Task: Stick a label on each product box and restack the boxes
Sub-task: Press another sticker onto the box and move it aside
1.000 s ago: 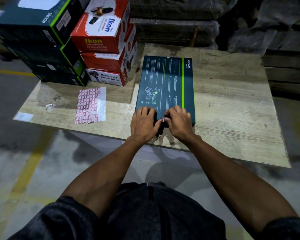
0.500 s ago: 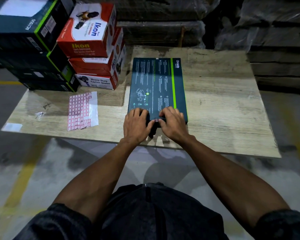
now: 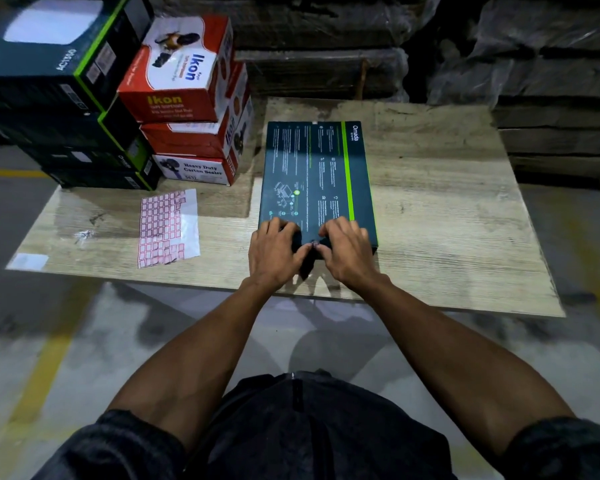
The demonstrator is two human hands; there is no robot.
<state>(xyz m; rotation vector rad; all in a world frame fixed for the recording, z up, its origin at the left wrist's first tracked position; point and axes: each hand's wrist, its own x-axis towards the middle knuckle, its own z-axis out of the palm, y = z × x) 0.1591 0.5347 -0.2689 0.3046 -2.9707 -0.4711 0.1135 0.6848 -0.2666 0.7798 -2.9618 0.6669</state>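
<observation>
The flat dark teal cardboard box [image 3: 317, 178] has one bright green stripe and small white print. The paper label sheet [image 3: 168, 227] shows a red-and-white grid. The pale wooden bench [image 3: 447, 216] is grained.

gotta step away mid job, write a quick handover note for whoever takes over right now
Left hand and right hand: fingers rest on the near end of the dark flat box, thumbs meeting at a small label on its near edge.
Label sheet lies left of that box, partly used.
Red boxes and dark boxes are stacked at the board's far left.
Left: finish pressing this label, then restack the box.
</observation>
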